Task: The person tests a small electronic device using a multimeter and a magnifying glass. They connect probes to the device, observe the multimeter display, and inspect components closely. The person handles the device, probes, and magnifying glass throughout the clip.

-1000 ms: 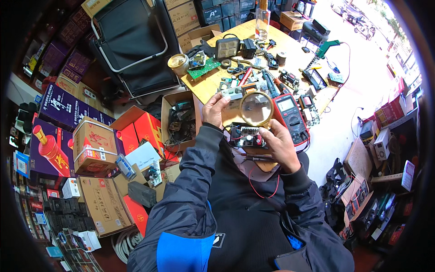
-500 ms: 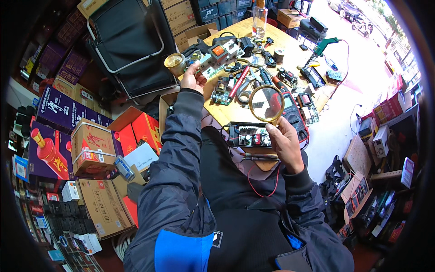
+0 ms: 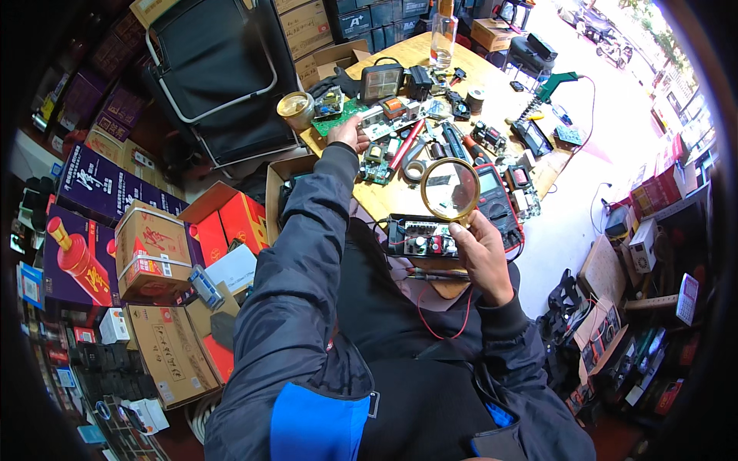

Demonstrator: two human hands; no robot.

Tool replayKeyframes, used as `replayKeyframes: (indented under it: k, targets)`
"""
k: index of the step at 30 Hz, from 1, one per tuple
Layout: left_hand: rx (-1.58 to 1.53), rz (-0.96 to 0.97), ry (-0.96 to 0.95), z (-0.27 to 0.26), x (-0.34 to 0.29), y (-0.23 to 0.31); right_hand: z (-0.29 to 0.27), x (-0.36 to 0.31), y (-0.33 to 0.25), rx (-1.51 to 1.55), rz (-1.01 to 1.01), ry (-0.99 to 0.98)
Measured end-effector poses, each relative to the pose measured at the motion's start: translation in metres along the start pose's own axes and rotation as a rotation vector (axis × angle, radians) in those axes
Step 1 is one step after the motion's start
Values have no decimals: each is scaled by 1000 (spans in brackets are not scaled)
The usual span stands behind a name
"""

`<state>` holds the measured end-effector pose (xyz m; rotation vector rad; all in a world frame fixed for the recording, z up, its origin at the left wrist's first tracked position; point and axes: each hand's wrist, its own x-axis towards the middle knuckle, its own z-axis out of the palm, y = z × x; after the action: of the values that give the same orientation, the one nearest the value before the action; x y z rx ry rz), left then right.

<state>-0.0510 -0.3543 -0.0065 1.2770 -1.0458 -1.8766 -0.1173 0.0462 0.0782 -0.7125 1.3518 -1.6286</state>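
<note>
Left hand [image 3: 350, 134]: gripping the near end of a circuit board [image 3: 392, 115] with an orange-topped part, beyond and left of the multimeter [image 3: 498, 201]; cannot tell if lifted clear or resting on clutter
Right hand [image 3: 483, 257]: pinching a yellow-rimmed magnifying glass [image 3: 450, 190] between thumb and fingers, on the wearer's side of the multimeter; lens just left of it
Black case [image 3: 394, 236]: open on top, populated board inside, white and red parts visible; near left of the multimeter
Jar [image 3: 297, 123]: well left of and beyond the multimeter, contents too small to tell
Open carton [image 3: 274, 192]: well left of the multimeter, partly behind left sleeve, contents mostly hidden
Right-hand carton [image 3: 587, 324]: right of the multimeter, toward the wearer, flaps up, dark items inside
Table [image 3: 369, 196]: yellow wood, under the multimeter; crowded left of and beyond it with loose boards, a tape roll [image 3: 415, 170], solder spool [image 3: 475, 100], black lamp [image 3: 382, 81]
Soldering iron [image 3: 557, 84]: green handle, in a coil stand, beyond and right of the multimeter
Room: black chair [image 3: 219, 69] and purple cartons [image 3: 81, 261] far left of the multimeter, bright floor [image 3: 580, 203] to its right
</note>
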Motion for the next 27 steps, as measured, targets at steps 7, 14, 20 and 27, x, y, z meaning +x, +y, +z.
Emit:
replayKeyframes:
  k: [7, 14, 20, 27]
  targets:
    - [-126, 264, -145, -57, -79, -20, 10, 3, 2, 10, -24, -25]
    - [-53, 152, -369, -88, -205, -60, 16, 34, 17, -148, 4, -6]
    - [-40, 83, -297, -102, -224, -81, 11, 102, 3, -290, 24, 29]
    - [-61, 117, -305, -112, -234, -97, 18, 146, -14, -207, 46, 83]
